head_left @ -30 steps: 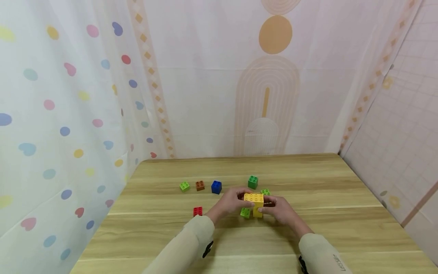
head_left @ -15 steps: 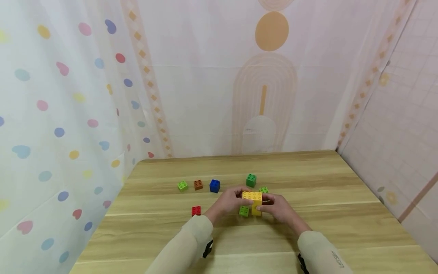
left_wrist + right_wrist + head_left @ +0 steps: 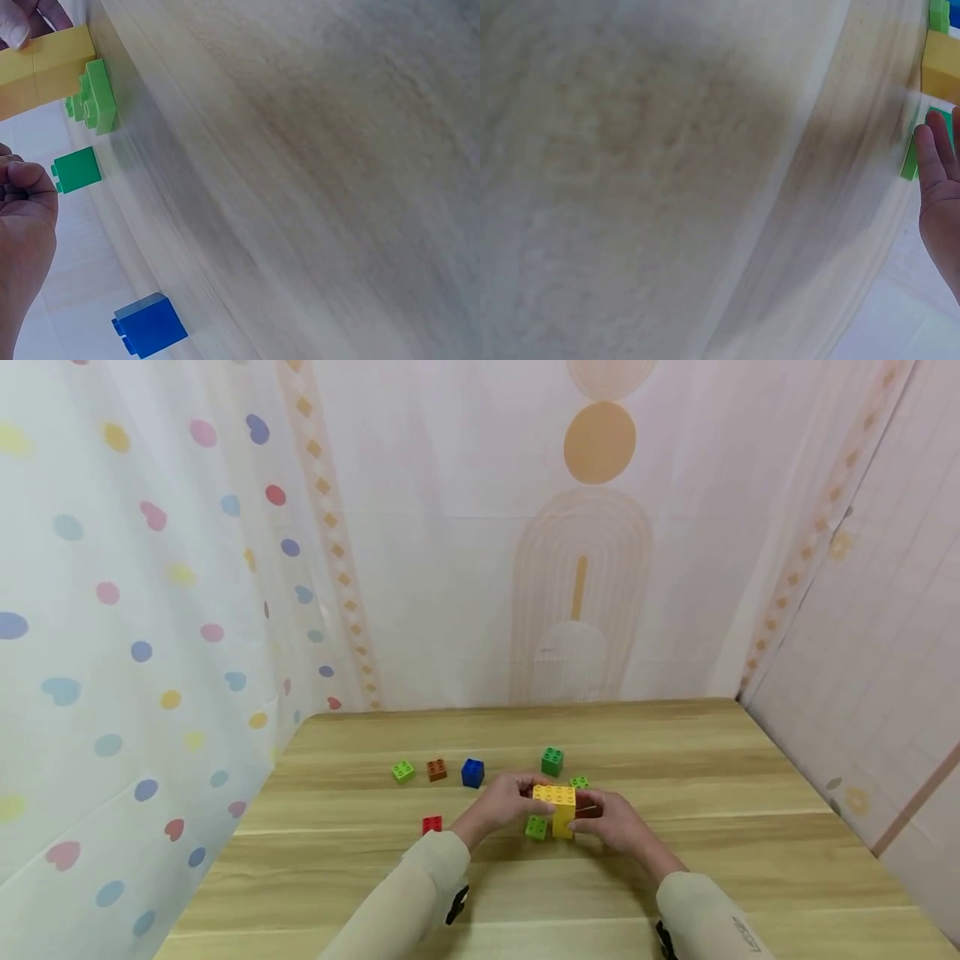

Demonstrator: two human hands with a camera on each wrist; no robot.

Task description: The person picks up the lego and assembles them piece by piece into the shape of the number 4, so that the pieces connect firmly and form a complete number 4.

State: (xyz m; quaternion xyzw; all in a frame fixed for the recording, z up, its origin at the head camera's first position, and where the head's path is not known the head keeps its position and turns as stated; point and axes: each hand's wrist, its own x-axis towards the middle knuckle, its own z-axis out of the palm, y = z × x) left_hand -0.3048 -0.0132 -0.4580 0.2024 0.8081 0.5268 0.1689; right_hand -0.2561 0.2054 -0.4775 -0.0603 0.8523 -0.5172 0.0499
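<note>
A yellow toy-brick stack (image 3: 564, 821) stands on the wooden table between my hands, a wide studded yellow brick (image 3: 553, 793) on its top. My left hand (image 3: 501, 806) pinches the top brick from the left, thumb along its front and fingers behind. On the other side my right hand (image 3: 617, 823) grips the stack, thumb on the near face of the lower part; its other fingers are partly hidden behind. In the left wrist view a seam runs across the yellow stack (image 3: 45, 67). Beneath the top brick's overhang lies a light green brick (image 3: 536, 827).
A green brick (image 3: 552, 762) and another light green brick (image 3: 580, 782) lie behind the hands. To the left are a blue brick (image 3: 472, 773), a brown brick (image 3: 437, 769), a light green brick (image 3: 403, 772) and a red brick (image 3: 432, 824). Curtains (image 3: 450, 568) hang behind the table.
The head view shifts slightly. Both hands keep their hold on the yellow stack, and the loose bricks stay in place.
</note>
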